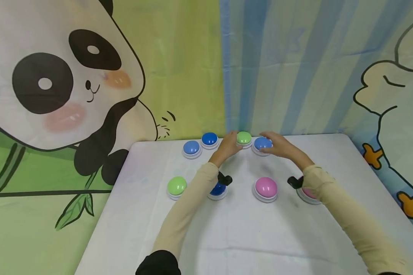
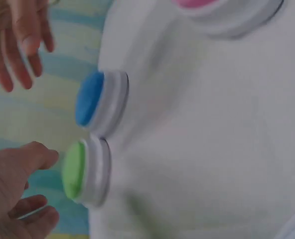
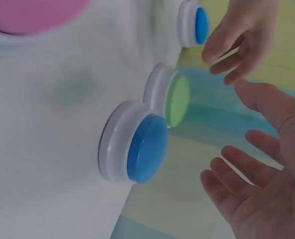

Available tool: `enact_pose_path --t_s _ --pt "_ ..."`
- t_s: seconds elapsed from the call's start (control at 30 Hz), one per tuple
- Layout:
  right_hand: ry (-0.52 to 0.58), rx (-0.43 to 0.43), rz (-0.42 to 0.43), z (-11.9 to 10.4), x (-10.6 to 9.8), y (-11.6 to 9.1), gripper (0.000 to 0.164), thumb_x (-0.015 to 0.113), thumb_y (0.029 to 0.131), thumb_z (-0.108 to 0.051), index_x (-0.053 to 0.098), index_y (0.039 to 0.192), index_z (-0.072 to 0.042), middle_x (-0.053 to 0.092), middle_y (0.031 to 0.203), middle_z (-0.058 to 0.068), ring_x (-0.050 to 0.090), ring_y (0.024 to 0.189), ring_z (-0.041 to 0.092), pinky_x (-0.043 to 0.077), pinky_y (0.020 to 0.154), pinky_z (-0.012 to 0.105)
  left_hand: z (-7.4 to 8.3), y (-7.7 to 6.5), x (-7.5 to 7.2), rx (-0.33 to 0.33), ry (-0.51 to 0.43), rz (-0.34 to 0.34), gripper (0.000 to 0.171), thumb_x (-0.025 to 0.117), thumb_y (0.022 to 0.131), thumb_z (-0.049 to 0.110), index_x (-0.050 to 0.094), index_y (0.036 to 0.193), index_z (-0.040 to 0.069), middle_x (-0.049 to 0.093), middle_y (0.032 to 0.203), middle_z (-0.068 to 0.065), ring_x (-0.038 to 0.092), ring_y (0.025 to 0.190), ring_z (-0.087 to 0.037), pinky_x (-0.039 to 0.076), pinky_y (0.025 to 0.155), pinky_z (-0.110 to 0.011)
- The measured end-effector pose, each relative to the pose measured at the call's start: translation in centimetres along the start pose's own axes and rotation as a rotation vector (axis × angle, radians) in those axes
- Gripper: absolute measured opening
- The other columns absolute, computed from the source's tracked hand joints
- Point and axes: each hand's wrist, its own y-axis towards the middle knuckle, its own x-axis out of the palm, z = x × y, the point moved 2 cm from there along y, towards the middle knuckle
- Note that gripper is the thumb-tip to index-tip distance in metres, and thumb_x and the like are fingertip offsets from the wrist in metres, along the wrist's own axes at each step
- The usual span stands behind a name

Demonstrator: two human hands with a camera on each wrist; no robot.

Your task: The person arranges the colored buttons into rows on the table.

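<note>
Near the back edge of the table, a green push button [image 1: 244,138] with a white base sits right beside a blue push button [image 1: 262,143]. My left hand [image 1: 228,146] is over the table just left of the green button, its fingers loosely bent with nothing between them. In the left wrist view its thumb comes close to the green dome [image 2: 74,170]. Around the blue button's far side reaches my right hand [image 1: 280,146], fingers spread. The right wrist view shows a gap between those fingers and the blue dome [image 3: 148,149].
Two more blue buttons, one lighter [image 1: 191,147] and one darker [image 1: 209,139], stand at the back left. Nearer me are a green button [image 1: 177,186], a dark blue one [image 1: 218,189] under my left forearm, a pink one [image 1: 266,187] and another pink one [image 1: 308,193] partly behind my right sleeve.
</note>
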Motion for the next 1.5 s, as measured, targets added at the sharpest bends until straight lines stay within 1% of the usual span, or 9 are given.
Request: enact_pose_path --t_s 0.17,0.37,0.57,0.7,0.83,1.0,1.23,1.33,1.5 --pt "-0.103 0.063 -0.039 -0.3 1.9 6.5 0.068 0.070 0.088 -0.015 0.037 0.141 0.011 0.041 0.144 0.032 0.036 0.136 0.047 0.031 0.114 0.057 -2.9 1.2 1.3 -0.064 -0.063 0.010 0.062 0.067 0.090 0.015 0.038 0.143 0.000 0.047 0.142 -0.016 0.048 0.131 -0.027 0.041 0.112 -0.036" --pt "-0.145 0.178 -0.044 0.6 4.8 9.8 0.065 0.073 0.086 -0.016 0.040 0.138 0.006 0.045 0.139 0.030 0.041 0.132 0.044 0.036 0.111 0.054 -3.9 1.8 2.7 -0.117 -0.062 0.017 0.058 0.065 0.090 0.015 0.041 0.141 0.001 0.047 0.139 -0.017 0.052 0.126 -0.031 0.044 0.108 -0.039" --pt "-0.120 0.246 -0.012 1.4 6.4 9.9 0.063 0.073 0.086 -0.016 0.040 0.135 0.004 0.046 0.139 0.028 0.042 0.131 0.044 0.034 0.112 0.055 -3.1 1.9 2.5 -0.155 -0.085 -0.005 0.051 0.066 0.091 0.018 0.047 0.134 -0.002 0.053 0.133 -0.018 0.054 0.124 -0.028 0.044 0.107 -0.037" --pt "-0.099 0.259 -0.017 1.6 6.6 9.8 0.064 0.072 0.086 -0.018 0.040 0.135 0.006 0.047 0.139 0.028 0.041 0.132 0.044 0.031 0.115 0.054 -3.1 1.6 2.1 -0.129 -0.106 -0.010 0.048 0.067 0.090 0.015 0.050 0.131 -0.004 0.056 0.129 -0.018 0.055 0.121 -0.028 0.045 0.106 -0.038" --pt "-0.069 0.279 -0.036 1.9 6.8 10.0 0.068 0.071 0.087 -0.020 0.037 0.139 0.007 0.043 0.144 0.027 0.036 0.138 0.043 0.018 0.121 0.054 -3.6 1.6 2.4 -0.104 -0.161 -0.021 0.046 0.067 0.090 0.011 0.051 0.129 -0.004 0.057 0.127 -0.018 0.055 0.120 -0.029 0.045 0.106 -0.039" --pt "-0.053 0.277 -0.032 2.2 7.4 9.7 0.070 0.070 0.088 -0.023 0.036 0.142 0.008 0.041 0.146 0.028 0.033 0.140 0.043 0.009 0.121 0.058 -3.8 1.8 3.3 -0.058 -0.136 -0.014 0.041 0.070 0.087 0.011 0.057 0.123 -0.003 0.063 0.121 -0.018 0.059 0.116 -0.029 0.047 0.104 -0.037" --pt "-0.077 0.252 0.028 2.0 7.5 9.1 0.064 0.072 0.086 -0.022 0.045 0.135 0.008 0.051 0.138 0.028 0.043 0.133 0.044 0.018 0.120 0.057 -3.7 2.0 4.1 -0.015 -0.074 0.060 0.034 0.072 0.084 0.012 0.064 0.114 -0.002 0.069 0.110 -0.017 0.064 0.107 -0.028 0.051 0.097 -0.036" --pt "-0.075 0.233 0.068 1.6 7.2 9.0 0.063 0.074 0.084 -0.023 0.048 0.133 0.008 0.055 0.133 0.027 0.048 0.128 0.043 0.029 0.115 0.055 -3.5 2.1 3.7 -0.010 -0.065 0.091 0.034 0.073 0.084 0.014 0.066 0.112 -0.002 0.070 0.109 -0.017 0.065 0.106 -0.029 0.051 0.096 -0.036" --pt "-0.101 0.199 0.109 1.2 6.4 8.9 0.058 0.076 0.083 -0.026 0.054 0.125 0.008 0.060 0.124 0.026 0.055 0.118 0.042 0.043 0.105 0.052 -3.1 2.1 2.7 0.022 -0.118 0.090 0.035 0.074 0.085 0.016 0.066 0.113 -0.002 0.071 0.109 -0.015 0.065 0.103 -0.026 0.052 0.094 -0.034"
